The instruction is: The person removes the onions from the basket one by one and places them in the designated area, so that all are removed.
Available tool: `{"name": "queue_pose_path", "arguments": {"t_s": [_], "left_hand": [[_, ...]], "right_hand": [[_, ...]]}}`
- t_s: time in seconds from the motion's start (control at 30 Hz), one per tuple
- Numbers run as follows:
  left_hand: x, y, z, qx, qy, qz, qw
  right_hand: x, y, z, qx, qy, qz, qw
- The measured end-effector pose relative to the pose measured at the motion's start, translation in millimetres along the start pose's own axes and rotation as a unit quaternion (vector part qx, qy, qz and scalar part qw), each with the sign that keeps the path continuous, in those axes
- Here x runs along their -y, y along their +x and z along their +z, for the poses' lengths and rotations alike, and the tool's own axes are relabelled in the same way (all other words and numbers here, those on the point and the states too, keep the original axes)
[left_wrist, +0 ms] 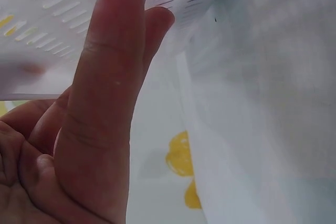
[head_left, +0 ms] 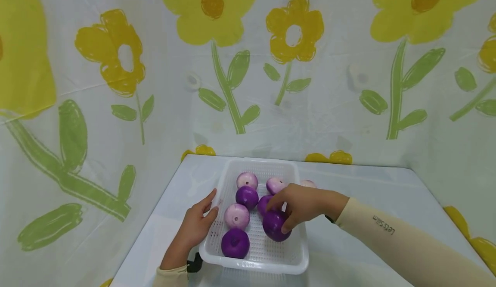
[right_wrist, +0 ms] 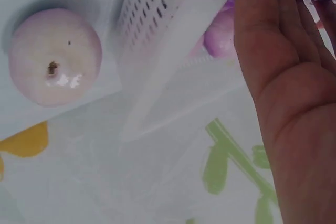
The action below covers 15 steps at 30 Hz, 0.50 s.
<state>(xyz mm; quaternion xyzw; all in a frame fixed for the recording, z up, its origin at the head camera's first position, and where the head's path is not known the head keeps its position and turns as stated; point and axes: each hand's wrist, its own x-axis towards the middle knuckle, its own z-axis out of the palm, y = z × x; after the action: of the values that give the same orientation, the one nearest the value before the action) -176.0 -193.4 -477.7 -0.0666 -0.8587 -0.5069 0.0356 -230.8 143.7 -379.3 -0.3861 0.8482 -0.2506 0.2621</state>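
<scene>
My right hand [head_left: 300,205] grips a dark purple onion [head_left: 275,231] over the right half of a white plastic basket [head_left: 267,265]. Along the basket's left side, my left hand [head_left: 195,224] has its fingers extended at the wall; its thumb [left_wrist: 102,93] stands straight in the left wrist view. Inside the basket, a left row alternates pale onions [head_left: 237,216] and dark purple onions [head_left: 235,243]. Farther back on the right lies another pale onion [head_left: 275,185], and a dark onion [head_left: 263,205] is partly hidden by my right fingers.
One pale onion [right_wrist: 55,56] sits on the table outside the basket's right wall, partly hidden in the head view. The white table [head_left: 348,244] extends to both sides of the basket. A flower-printed curtain [head_left: 329,119] hangs behind and at the sides.
</scene>
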Motion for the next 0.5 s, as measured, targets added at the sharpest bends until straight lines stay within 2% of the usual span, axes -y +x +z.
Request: {"name": "queue_pose_path", "arguments": {"t_s": [0.23,0.5], "left_hand": [[0.9,0.1,-2.3,-0.006,-0.001,0.001,1.0],[1.6,1.1,-0.4,-0.001,-0.014,-0.005,0.9999]], "right_hand": [[-12,-11,-4,-0.048,0.023,-0.013,0.998],[-30,-35,-4,-0.093,0.123,-0.004,0.988]]}}
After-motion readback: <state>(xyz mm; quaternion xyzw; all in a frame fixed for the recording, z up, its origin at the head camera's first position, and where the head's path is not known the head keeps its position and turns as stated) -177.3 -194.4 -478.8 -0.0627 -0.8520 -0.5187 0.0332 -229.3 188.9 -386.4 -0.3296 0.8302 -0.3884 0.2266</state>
